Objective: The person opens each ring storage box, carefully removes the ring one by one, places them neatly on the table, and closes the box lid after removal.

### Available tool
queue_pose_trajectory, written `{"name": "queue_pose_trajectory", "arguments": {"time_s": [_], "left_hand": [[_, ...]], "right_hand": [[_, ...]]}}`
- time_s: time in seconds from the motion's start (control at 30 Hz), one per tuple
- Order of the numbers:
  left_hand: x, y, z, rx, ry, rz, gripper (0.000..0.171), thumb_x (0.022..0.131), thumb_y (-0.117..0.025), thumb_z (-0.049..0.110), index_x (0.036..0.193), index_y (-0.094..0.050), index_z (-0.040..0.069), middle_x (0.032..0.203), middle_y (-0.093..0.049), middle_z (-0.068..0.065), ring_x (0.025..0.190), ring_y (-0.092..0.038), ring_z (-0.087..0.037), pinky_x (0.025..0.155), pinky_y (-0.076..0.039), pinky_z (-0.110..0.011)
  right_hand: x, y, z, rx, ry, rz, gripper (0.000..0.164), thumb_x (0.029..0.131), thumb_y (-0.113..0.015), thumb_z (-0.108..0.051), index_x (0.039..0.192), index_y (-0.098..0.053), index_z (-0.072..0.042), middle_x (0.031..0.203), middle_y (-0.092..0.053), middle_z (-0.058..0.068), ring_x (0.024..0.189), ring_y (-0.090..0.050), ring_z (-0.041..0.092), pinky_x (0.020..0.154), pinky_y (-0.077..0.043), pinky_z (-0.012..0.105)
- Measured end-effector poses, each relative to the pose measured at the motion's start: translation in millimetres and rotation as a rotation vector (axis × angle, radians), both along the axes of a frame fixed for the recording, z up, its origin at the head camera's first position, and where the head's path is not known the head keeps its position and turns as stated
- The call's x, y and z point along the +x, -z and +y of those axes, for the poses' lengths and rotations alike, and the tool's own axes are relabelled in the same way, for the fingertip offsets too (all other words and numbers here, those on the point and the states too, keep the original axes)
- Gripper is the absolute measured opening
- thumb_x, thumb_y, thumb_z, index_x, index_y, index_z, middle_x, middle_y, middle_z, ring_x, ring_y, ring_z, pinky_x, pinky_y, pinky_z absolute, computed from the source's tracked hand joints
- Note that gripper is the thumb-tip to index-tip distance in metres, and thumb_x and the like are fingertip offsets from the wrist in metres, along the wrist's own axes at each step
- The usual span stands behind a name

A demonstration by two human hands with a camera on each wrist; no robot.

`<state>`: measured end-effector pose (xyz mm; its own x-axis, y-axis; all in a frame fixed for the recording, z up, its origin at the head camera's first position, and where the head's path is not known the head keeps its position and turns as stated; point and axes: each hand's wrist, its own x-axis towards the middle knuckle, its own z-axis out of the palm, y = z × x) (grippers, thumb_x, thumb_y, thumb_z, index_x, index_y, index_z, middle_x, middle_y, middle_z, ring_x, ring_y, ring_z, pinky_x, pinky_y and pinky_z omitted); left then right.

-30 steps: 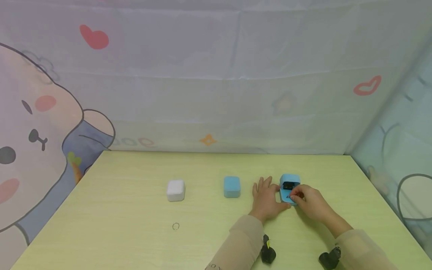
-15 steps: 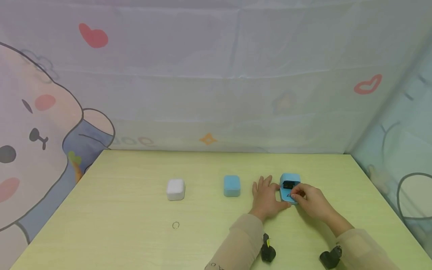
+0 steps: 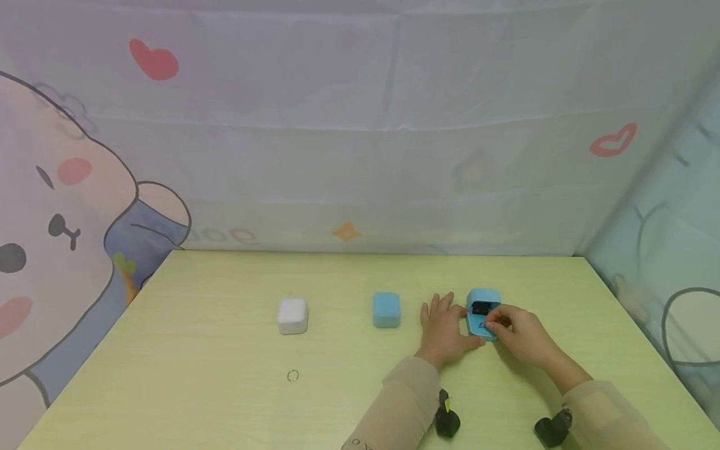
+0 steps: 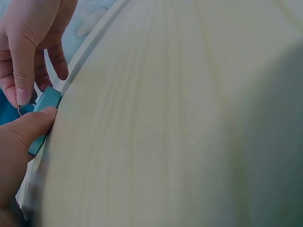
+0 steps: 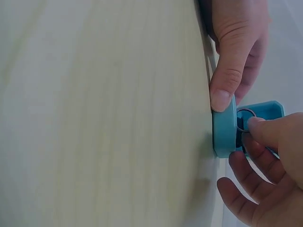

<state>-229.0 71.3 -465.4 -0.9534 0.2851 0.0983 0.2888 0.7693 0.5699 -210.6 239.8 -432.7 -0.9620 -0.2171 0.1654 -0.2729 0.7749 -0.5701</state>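
A light-blue ring box [image 3: 484, 296] stands with its lid raised at the right of the table, its dark inside showing. My left hand [image 3: 444, 334] holds it from the left, thumb on its front edge and index finger by its side. Between thumb and index finger my right hand [image 3: 522, 335] pinches a thin ring [image 5: 254, 113] just over the box's base. In the right wrist view the ring stands up from the fingertips beside the blue base [image 5: 225, 135]. The left wrist view shows the left thumb [image 4: 35, 124] pressing the box's edge; fingers hide part of the ring.
Left of the hands are a closed blue box [image 3: 386, 310] and a closed white box [image 3: 293, 316]. Another ring [image 3: 293, 375] lies nearer the front of the pale wooden table [image 3: 197, 350]. A printed cloth [image 3: 315, 125] hangs behind the table.
The right hand has shifted very slightly right with the ring over the box. The left hand stays in place on the box, and the other boxes and ring have not moved.
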Motion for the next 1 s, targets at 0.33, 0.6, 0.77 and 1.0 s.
{"name": "queue_pose_trajectory", "arguments": {"time_s": [0.33, 0.6, 0.77, 1.0], "left_hand": [[0.5, -3.3, -1, 0.013, -0.001, 0.004, 0.052, 0.078, -0.072, 0.050, 0.120, -0.062, 0.019, 0.151, -0.035, -0.001, 0.144, -0.022, -0.029, 0.116, -0.015, -0.051], [1.2, -0.7, 0, 0.000, 0.001, 0.008, 0.052, 0.078, -0.071, 0.051, 0.120, -0.062, 0.020, 0.151, -0.034, 0.000, 0.145, -0.021, -0.028, 0.116, -0.015, -0.050], [1.1, -1.9, 0, -0.003, 0.001, 0.006, 0.053, 0.078, -0.071, 0.051, 0.120, -0.062, 0.020, 0.152, -0.034, 0.000, 0.145, -0.021, -0.028, 0.116, -0.015, -0.050], [0.9, -1.9, -1, 0.006, 0.001, 0.004, 0.053, 0.078, -0.072, 0.050, 0.120, -0.062, 0.019, 0.151, -0.035, -0.001, 0.145, -0.021, -0.029, 0.116, -0.015, -0.051]], "right_hand": [[-2.0, -11.5, -2, -0.005, -0.002, 0.005, 0.008, 0.092, -0.061, -0.012, 0.093, -0.063, -0.005, 0.087, -0.066, 0.003, 0.080, -0.058, 0.015, 0.067, -0.048, 0.023], [0.2, -8.4, -2, -0.010, 0.010, -0.009, 0.008, 0.090, -0.063, -0.011, 0.093, -0.065, -0.005, 0.085, -0.066, 0.002, 0.078, -0.058, 0.013, 0.063, -0.046, 0.022], [1.8, -10.3, -1, -0.006, 0.007, -0.010, 0.008, 0.090, -0.063, -0.013, 0.093, -0.066, -0.006, 0.084, -0.066, 0.001, 0.076, -0.057, 0.011, 0.062, -0.046, 0.022], [3.4, -10.2, 0, -0.004, -0.004, -0.003, 0.006, 0.089, -0.065, -0.012, 0.091, -0.066, -0.007, 0.083, -0.066, 0.000, 0.074, -0.056, 0.008, 0.062, -0.046, 0.022]]}}
